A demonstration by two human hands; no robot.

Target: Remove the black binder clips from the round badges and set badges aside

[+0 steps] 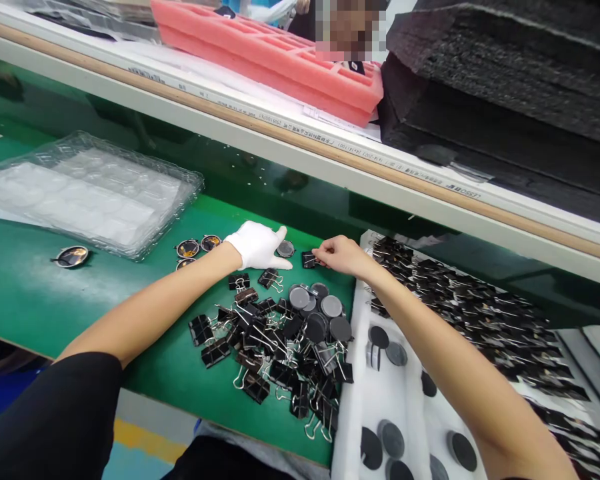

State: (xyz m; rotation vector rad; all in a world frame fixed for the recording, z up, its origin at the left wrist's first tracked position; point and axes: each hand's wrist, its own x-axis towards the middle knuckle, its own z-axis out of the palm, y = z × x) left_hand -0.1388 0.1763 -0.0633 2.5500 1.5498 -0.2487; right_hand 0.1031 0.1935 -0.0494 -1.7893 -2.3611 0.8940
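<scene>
My left hand (261,247), in a white glove, rests on the green table with thumb and forefinger spread beside a small grey disc (285,249). My bare right hand (341,255) pinches a black binder clip (309,259) just right of that disc. Nearer to me lies a heap of black binder clips (275,340) with silver handles. Several round grey and black discs (331,307) sit at the heap's upper right. Left of my gloved hand are a few round pieces with orange and black faces (187,249); another such piece (72,257) lies farther left.
Clear plastic trays (95,193) lie at the left. At right, a white foam tray (405,400) holds discs, beside rows of clips (460,313). Behind a raised ledge (290,137) are pink foam (270,60), black foam (505,87) and a person.
</scene>
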